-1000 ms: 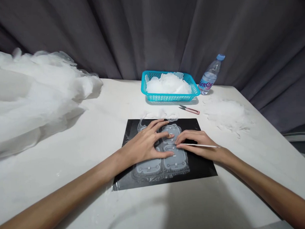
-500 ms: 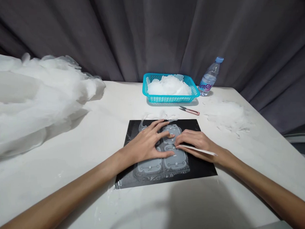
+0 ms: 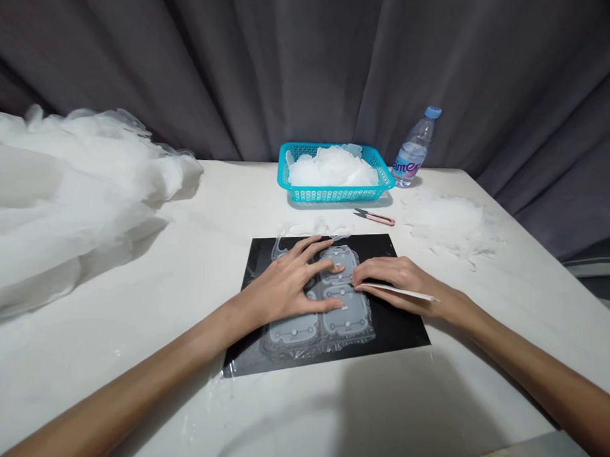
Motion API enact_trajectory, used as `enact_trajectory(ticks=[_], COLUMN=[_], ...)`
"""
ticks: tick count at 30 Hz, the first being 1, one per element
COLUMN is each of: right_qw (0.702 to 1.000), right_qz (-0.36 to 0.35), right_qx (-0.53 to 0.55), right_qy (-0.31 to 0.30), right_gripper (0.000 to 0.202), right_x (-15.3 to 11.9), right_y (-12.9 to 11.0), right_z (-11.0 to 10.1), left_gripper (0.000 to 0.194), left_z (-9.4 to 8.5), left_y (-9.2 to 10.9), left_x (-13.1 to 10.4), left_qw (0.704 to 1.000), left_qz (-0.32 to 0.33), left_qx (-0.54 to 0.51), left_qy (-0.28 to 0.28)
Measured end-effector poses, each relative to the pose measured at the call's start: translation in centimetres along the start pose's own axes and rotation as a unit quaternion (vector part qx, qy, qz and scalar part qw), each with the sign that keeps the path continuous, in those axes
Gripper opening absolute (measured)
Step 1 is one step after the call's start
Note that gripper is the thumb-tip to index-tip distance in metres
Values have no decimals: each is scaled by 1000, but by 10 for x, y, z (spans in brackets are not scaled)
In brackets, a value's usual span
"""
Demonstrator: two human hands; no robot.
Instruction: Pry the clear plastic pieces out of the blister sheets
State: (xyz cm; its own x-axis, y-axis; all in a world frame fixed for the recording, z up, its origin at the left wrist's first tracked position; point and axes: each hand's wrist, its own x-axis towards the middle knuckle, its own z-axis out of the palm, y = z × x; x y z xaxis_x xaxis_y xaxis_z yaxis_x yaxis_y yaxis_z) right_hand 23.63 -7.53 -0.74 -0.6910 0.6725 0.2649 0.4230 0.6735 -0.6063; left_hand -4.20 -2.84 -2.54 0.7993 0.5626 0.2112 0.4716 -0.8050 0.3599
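A clear, crinkled plastic sheet [image 3: 345, 318] with rounded, frosted panels lies on a black mat [image 3: 401, 332]. My left hand [image 3: 291, 282] rests across this sheet with its fingers spread, covering much of the left panels. At the sheet's right edge, my right hand [image 3: 394, 279] is closed round a slim white-handled tool [image 3: 402, 291]. The tool's thin end points left, at the gap between the upper and lower right panels. Its exact kind cannot be made out. Loose strips of clear film [image 3: 315, 226] lie along the mat's top edge.
A turquoise basket [image 3: 341, 194] holding white translucent pieces stands at the back, beside a water bottle [image 3: 413, 151]. Pink-handled thread snips [image 3: 374, 217] lie before the basket. White film is heaped in a large pile [image 3: 83, 189] at left and a smaller scrap pile [image 3: 452, 220] at right.
The whole view has shifted slightly, so things appear a little further left. My right hand and the tool sit slightly further right against the sheet; my left hand stays in place on it.
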Motion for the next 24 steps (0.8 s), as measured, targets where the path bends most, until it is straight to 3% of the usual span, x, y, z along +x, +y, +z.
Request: enact_trajectory(ticks=[9, 17, 24], right_qw=[993, 999, 994], right_qz=[68, 4, -72], right_qx=[93, 48, -75], right_qy=[19, 11, 34], right_gripper=[14, 14, 15], right_x=[-7, -4, 3], right_y=[1, 2, 2], right_z=[-2, 0, 11], left_gripper=[64, 61, 60], left_z=[-1, -1, 1], left_y=[1, 3, 1], left_x=[2, 3, 2], left_qw=[1000, 1000, 1000], left_qz=[3, 0, 1], left_qx=[18, 29, 19], left_qy=[-8, -5, -1])
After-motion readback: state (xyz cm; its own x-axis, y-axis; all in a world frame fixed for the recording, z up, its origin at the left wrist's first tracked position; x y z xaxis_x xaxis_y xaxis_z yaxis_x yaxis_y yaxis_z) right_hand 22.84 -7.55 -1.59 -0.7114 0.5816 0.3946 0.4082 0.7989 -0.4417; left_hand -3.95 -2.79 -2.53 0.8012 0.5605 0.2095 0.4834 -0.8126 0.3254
